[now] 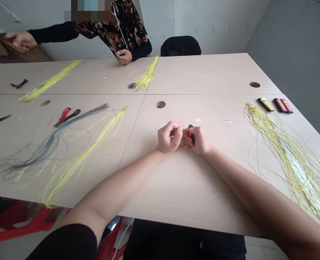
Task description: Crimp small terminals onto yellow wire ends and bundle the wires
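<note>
My left hand (169, 138) is closed in a pinch over the middle of the table. From its fingertips pokes a small curved metal hook (182, 124); any line tied to it is too fine to make out. Close beside it, my right hand (200, 140) is wrapped round a dark lighter (191, 130) with red and yellow markings, its top end up near the hook. I see no flame. To the right lies a bundle of yellow lines with hooks (277, 135), and left of my arms is another yellow bundle (88, 153).
Lighters (283, 105) lie at the right. A grey line bundle (51, 139) and red-handled pliers (65, 116) are at the left. Round holes (160, 104) pierce the table (181, 195). Across it sits a co-worker (132, 29), near further yellow bundles (146, 76) and pliers (19, 84).
</note>
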### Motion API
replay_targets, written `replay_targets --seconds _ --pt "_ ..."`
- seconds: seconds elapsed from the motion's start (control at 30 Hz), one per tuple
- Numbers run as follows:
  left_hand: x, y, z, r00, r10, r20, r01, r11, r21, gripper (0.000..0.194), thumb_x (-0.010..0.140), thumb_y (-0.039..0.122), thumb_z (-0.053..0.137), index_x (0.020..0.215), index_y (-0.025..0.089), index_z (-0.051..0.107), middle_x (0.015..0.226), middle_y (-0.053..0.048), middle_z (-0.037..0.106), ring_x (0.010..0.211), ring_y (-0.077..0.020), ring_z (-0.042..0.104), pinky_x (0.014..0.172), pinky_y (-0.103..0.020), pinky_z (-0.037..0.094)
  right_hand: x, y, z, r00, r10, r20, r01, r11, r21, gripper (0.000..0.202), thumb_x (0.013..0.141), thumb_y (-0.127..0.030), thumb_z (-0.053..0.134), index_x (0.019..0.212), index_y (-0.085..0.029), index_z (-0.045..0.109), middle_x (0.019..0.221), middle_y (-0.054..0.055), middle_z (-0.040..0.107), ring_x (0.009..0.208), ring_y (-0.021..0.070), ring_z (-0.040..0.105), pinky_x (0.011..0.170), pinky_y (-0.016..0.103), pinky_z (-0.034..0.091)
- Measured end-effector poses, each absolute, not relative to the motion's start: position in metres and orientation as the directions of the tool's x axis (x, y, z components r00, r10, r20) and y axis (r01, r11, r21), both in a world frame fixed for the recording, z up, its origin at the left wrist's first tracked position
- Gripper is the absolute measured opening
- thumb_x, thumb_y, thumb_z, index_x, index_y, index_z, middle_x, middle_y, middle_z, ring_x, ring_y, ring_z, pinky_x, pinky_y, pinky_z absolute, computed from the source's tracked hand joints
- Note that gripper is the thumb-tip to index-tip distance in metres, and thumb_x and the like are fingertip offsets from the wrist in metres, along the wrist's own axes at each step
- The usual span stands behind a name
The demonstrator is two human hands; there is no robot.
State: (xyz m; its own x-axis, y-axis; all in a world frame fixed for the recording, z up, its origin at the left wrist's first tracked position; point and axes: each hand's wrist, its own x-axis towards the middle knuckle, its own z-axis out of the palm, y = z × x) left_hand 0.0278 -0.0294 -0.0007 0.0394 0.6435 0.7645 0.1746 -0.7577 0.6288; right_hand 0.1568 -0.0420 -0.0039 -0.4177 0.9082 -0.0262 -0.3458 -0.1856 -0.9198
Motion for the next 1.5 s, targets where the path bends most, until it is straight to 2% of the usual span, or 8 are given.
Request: replay_targets --seconds 0.23,0.47,0.63,0.83,1.03,1.13,1.27,1.5 --pt "0.029 -0.032 0.001 0.044 0.657 0.752 0.148 -0.749 0.646 0.030 0.091 0.033 0.056 0.067 0.017 0.053 0.051 0.005 0.055 0.042 -0.0041 0.046 0.043 -0.017 0.033 0.152 -0.042 -0.005 -0.357 0.933 -0.050 -0.352 -0.183 -0.918 0.042 0.077 -0.047 0.046 0.046 -0.021 0.039 0.042 -0.004 0.031 0.041 0.0078 0.026 0.043 0.025 0.024" --pt "0.031 -0.033 0.003 0.050 0.661 0.748 0.154 -0.746 0.648 0.030 0.093 0.034 0.054 0.067 0.018 0.053 0.049 0.005 0.054 0.040 -0.0046 0.045 0.041 -0.017 0.033 0.150 -0.041 -0.002 -0.343 0.938 -0.055 -0.365 -0.187 -0.912 0.045 0.078 -0.049 0.046 0.044 -0.021 0.038 0.041 -0.003 0.030 0.041 0.0081 0.026 0.043 0.026 0.023" --pt "0.031 -0.033 0.005 0.044 0.670 0.741 0.115 -0.740 0.663 0.032 0.092 0.036 0.056 0.066 0.018 0.053 0.049 0.005 0.054 0.040 -0.0046 0.046 0.041 -0.017 0.033 0.150 -0.040 -0.004 -0.272 0.962 -0.006 -0.354 -0.106 -0.929 0.044 0.077 -0.048 0.050 0.044 -0.019 0.042 0.043 -0.002 0.035 0.044 0.0085 0.033 0.046 0.025 0.026" --pt "0.030 -0.032 0.003 0.049 0.681 0.730 0.094 -0.731 0.676 0.030 0.092 0.034 0.056 0.067 0.018 0.052 0.049 0.005 0.057 0.040 -0.0054 0.050 0.041 -0.018 0.035 0.151 -0.041 -0.005 -0.327 0.944 0.050 -0.376 -0.081 -0.923 0.044 0.077 -0.046 0.052 0.044 -0.020 0.041 0.042 -0.003 0.035 0.043 0.0082 0.032 0.045 0.025 0.028" --pt "0.030 -0.034 -0.002 0.137 0.761 0.634 -0.022 -0.637 0.770 0.025 0.094 0.034 0.052 0.073 0.020 0.050 0.049 0.007 0.059 0.035 -0.0068 0.052 0.038 -0.018 0.038 0.150 -0.044 -0.008 -0.319 0.938 0.134 -0.362 0.010 -0.932 0.042 0.079 -0.047 0.055 0.050 -0.019 0.043 0.045 -0.002 0.044 0.044 0.0088 0.040 0.046 0.024 0.029" --pt "0.030 -0.034 -0.001 0.100 0.745 0.660 0.029 -0.665 0.746 0.027 0.094 0.033 0.053 0.071 0.019 0.050 0.048 0.006 0.058 0.036 -0.0064 0.050 0.039 -0.018 0.037 0.152 -0.044 -0.006 -0.331 0.940 0.085 -0.309 -0.023 -0.951 0.043 0.079 -0.050 0.053 0.050 -0.020 0.041 0.042 -0.002 0.044 0.041 0.0088 0.038 0.044 0.024 0.027" --pt "0.030 -0.032 0.002 0.034 0.690 0.723 0.134 -0.720 0.681 0.031 0.092 0.036 0.056 0.066 0.018 0.052 0.049 0.005 0.056 0.041 -0.0057 0.049 0.042 -0.018 0.035 0.153 -0.040 0.000 -0.389 0.921 -0.002 -0.307 -0.132 -0.943 0.043 0.077 -0.048 0.048 0.045 -0.021 0.037 0.037 -0.004 0.032 0.036 0.0072 0.026 0.041 0.025 0.020" --pt "0.028 -0.030 -0.001 0.029 0.711 0.703 0.167 -0.697 0.698 0.035 0.091 0.042 0.055 0.065 0.018 0.052 0.050 0.005 0.055 0.044 -0.0059 0.049 0.045 -0.018 0.036 0.149 -0.037 0.001 -0.520 0.847 -0.106 -0.344 -0.321 -0.882 0.036 0.071 -0.046 0.042 0.045 -0.023 0.033 0.036 -0.006 0.024 0.036 0.0073 0.016 0.038 0.025 0.013"
